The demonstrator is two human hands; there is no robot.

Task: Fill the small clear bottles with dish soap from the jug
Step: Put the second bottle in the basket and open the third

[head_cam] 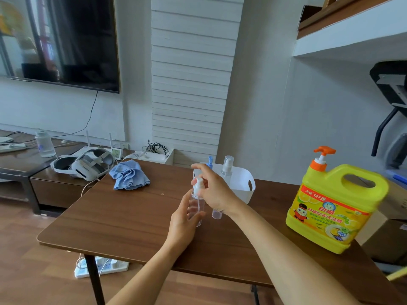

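Standing upright, small clear bottle — see-through, white pump, left hand gripping body, right hand pinching pump.

Forearms bare up to frame edge; left hand, right hand bare, fingers slender.

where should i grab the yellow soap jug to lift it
Take the jug by its moulded handle, the bar over the oval opening at its top right. Come from above with the right hand, fingers curled through the opening. The jug stands upright with the handle uppermost, and the orange pump takes the other top corner, so this is likely the firmest hold.
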